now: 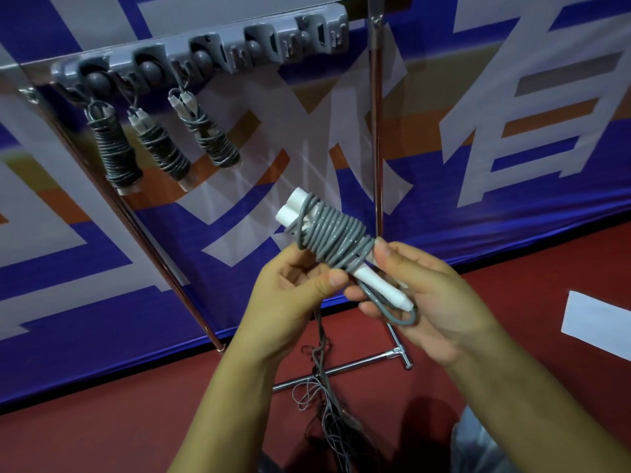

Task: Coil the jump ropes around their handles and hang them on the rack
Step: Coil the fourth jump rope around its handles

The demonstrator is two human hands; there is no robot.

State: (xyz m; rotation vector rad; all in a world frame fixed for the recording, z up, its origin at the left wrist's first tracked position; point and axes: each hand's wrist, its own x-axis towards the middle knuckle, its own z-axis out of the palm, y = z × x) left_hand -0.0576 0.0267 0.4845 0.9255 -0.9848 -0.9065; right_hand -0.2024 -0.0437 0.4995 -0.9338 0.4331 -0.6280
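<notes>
A grey jump rope (336, 238) is wound in tight turns round its two white handles (293, 208), held in front of me at mid-frame. My right hand (423, 295) grips the lower ends of the handles, where a short loop of rope sticks out. My left hand (293, 291) pinches the rope just under the coil. On the grey hook rack (218, 51) at the upper left hang three coiled ropes (117, 150), side by side on its left hooks. The right hooks of the rack are bare.
The rack is fixed to a chrome stand with an upright pole (377, 131) and a foot bar (345, 368) on the red floor. Tangled loose ropes (327, 411) lie below my hands. A blue banner hangs behind. A white sheet (597, 322) lies at the right.
</notes>
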